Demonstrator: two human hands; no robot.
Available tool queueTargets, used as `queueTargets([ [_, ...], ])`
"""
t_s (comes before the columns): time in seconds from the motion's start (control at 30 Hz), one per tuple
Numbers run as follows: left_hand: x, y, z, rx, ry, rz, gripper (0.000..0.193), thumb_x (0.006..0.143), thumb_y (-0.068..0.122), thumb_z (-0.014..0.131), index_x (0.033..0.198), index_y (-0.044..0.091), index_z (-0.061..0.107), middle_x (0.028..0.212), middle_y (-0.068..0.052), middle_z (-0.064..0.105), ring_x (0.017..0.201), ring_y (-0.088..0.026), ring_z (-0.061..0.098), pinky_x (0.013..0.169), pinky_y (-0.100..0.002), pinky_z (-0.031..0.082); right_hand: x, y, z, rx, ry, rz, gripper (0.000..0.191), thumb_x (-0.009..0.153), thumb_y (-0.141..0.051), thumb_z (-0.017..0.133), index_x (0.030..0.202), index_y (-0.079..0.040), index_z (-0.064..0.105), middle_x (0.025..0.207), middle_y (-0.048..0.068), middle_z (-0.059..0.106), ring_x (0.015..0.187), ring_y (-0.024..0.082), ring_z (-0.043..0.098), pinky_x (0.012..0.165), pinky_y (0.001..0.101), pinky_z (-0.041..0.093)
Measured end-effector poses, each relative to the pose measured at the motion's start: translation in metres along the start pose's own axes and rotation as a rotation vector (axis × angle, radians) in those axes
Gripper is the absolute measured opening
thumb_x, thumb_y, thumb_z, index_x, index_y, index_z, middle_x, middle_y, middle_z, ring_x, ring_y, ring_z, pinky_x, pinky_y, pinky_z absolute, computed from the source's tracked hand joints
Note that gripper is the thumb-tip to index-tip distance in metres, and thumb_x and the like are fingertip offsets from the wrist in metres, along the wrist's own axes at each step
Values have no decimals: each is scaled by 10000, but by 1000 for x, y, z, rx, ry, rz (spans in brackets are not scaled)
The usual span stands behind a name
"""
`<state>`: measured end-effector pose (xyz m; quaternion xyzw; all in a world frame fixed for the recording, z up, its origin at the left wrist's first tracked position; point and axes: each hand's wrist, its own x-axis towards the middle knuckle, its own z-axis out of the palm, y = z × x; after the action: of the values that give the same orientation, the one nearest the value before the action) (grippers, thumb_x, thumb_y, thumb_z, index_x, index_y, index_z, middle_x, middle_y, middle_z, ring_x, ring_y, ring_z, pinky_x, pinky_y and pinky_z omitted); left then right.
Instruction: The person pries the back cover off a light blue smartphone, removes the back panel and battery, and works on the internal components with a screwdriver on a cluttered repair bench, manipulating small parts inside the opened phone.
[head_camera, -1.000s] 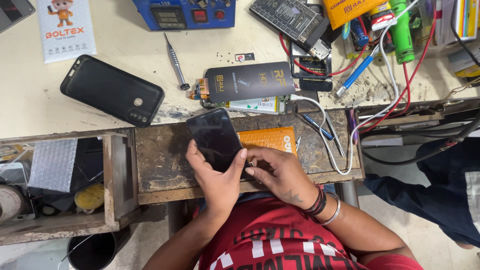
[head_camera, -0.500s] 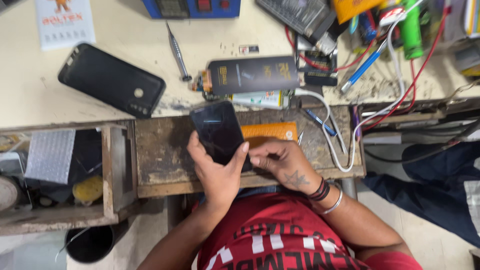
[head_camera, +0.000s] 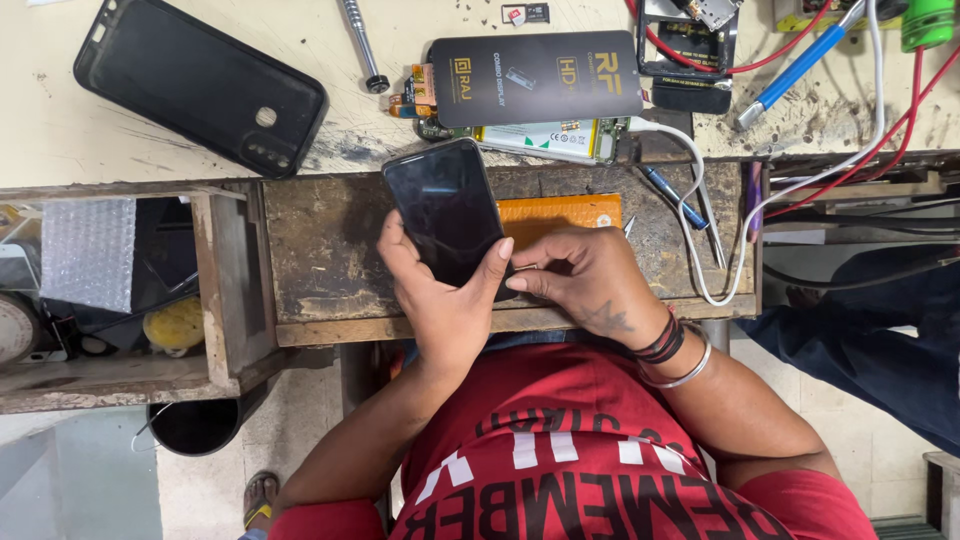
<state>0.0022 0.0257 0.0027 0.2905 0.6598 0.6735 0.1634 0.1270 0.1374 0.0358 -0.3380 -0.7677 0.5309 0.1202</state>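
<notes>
Watching the head cam here: the left hand (head_camera: 445, 305) is cupping a black phone (head_camera: 447, 212) from underneath, fingers wrapping its lower end, thumb lying along one long edge and a fingertip showing on the other, so it's closed firmly around the thing. The phone is sitting screen up, dark, tilting a bit to the left, hovering over the worn wooden block (head_camera: 330, 250) right in front of the red shirt (head_camera: 590, 460). The right hand (head_camera: 590, 280) is pressing in at the phone's lower right edge, fingers curling and pinching at something there, but I can't tell what, it's too small and mostly hidden. That wrist is wearing dark bands and a metal bangle (head_camera: 675, 350). Just behind the phone an orange pad (head_camera: 570, 212) is lying on the block. Further out on the pale bench, a dark flat box (head_camera: 540, 75) is resting on top of a phone board (head_camera: 550, 138), a screwdriver (head_camera: 362, 45) is lying just left of it, and a black case (head_camera: 200, 85) is sitting well off to the left. White cable (head_camera: 705, 215) is looping down the right side of the block, with red wires (head_camera: 900, 120) running beyond.
</notes>
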Motion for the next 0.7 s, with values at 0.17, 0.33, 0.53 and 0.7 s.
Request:
queueTargets([
  [0.17, -1, 0, -1, 15, 27, 24, 915, 894, 163, 887, 1514, -54, 249, 1378, -207, 529, 1281, -229, 540, 1123, -345, 460, -1, 9, -8, 151, -61, 18, 134, 898, -133, 786, 984, -32, 798, 877, 11, 769, 778, 62, 696, 689, 228, 570],
  [0.33, -3, -5, -3, -95, 46, -14, 913, 907, 138, 878, 1528, -49, 235, 1407, -193, 496, 1299, -219, 518, 1141, -338, 446, -3, 10, -19, 194, -82, 211, 166, 934, -156, 742, 1015, -11, 740, 824, 10, 721, 732, 66, 651, 668, 238, 564],
  [0.53, -4, -12, -13, -94, 122, 74, 942, 868, 39, 870, 1544, -36, 218, 1414, -178, 463, 1318, -227, 482, 1163, -352, 412, 11, -32, -32, 193, -50, 120, 146, 952, -129, 686, 1032, -7, 691, 867, -4, 701, 742, 67, 659, 676, 219, 557],
  [0.7, -6, -17, -25, -403, 78, 60, 957, 901, 46, 838, 1574, 21, 159, 1404, -141, 468, 1256, -198, 544, 1064, -319, 515, 59, -100, -31, -98, -14, -77, 150, 988, -157, 709, 1041, -16, 707, 813, 3, 688, 698, 70, 639, 629, 223, 519],
])
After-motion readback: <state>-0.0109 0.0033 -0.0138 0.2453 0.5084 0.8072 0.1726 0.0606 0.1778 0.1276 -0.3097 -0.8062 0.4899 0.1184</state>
